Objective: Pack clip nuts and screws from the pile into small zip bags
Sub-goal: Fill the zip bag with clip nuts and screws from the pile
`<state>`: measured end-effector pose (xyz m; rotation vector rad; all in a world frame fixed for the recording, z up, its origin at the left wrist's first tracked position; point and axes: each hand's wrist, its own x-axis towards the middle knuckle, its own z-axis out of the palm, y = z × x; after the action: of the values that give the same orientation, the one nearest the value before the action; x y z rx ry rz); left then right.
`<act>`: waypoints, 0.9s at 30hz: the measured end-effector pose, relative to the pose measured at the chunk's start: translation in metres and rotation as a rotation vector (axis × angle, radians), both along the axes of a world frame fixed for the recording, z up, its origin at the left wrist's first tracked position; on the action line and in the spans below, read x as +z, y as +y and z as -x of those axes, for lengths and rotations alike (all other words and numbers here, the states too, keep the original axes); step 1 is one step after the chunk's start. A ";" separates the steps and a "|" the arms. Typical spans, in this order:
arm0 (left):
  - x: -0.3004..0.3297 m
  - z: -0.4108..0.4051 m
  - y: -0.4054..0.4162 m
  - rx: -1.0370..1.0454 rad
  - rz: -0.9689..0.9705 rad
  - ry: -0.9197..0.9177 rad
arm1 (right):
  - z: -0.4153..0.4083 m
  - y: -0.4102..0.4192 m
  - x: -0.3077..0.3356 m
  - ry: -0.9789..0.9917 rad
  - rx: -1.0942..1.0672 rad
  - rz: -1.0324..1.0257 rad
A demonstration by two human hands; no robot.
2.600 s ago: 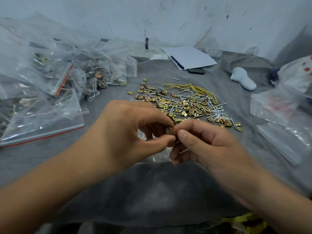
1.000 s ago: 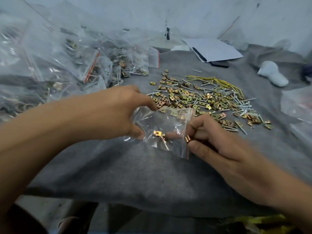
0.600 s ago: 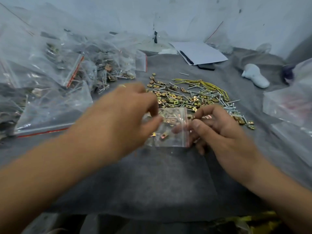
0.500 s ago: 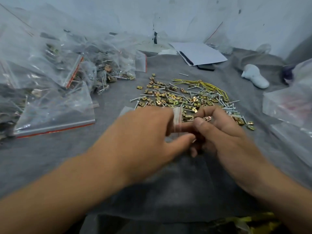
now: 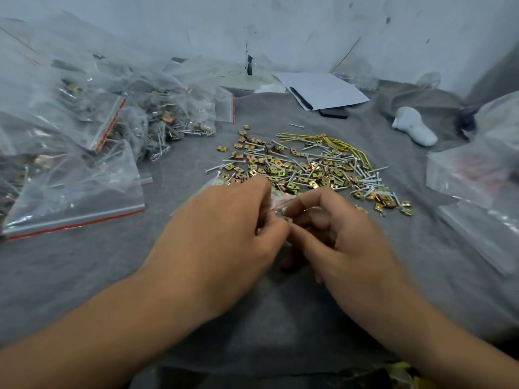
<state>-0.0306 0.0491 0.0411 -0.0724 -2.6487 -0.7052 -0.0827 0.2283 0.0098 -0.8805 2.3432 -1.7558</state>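
A pile of brass clip nuts and silver screws (image 5: 306,169) lies spread on the grey cloth just beyond my hands. My left hand (image 5: 224,234) and my right hand (image 5: 334,237) meet in the middle, both pinching a small clear zip bag (image 5: 280,204) by its red-lined top edge. Most of the bag is hidden behind my fingers. A few small metal parts show through the plastic near my fingertips.
Filled zip bags (image 5: 84,153) are heaped at the left. A stack of flat clear bags (image 5: 477,192) lies at the right. Yellow wire ties (image 5: 337,141) sit behind the pile, with white paper (image 5: 323,89) and a white object (image 5: 412,130) further back.
The bag was held wide between my hands a second ago, showing the clip nuts inside. My hands have since come together, and now both pinch along its top edge.
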 end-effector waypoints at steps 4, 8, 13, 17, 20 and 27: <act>-0.003 0.002 0.000 -0.015 0.002 -0.028 | 0.003 -0.009 -0.003 0.063 -0.154 0.020; -0.001 0.011 -0.011 0.066 -0.142 -0.043 | 0.016 -0.003 0.012 0.140 0.074 -0.080; 0.016 0.022 -0.033 0.112 -0.345 0.014 | 0.029 0.025 0.030 0.204 -0.021 0.072; 0.025 0.023 -0.045 0.054 -0.359 0.199 | 0.040 0.039 0.030 0.199 -0.184 -0.072; 0.027 0.020 -0.048 -0.003 -0.289 0.270 | 0.037 0.033 0.025 0.409 -0.213 -0.370; 0.027 0.021 -0.045 0.045 -0.174 0.271 | 0.041 0.005 0.011 0.577 -0.114 -0.618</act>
<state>-0.0517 0.0039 0.0677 -0.0559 -2.3167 -0.8434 -0.1233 0.2336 0.0208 -1.2542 3.0581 -0.7321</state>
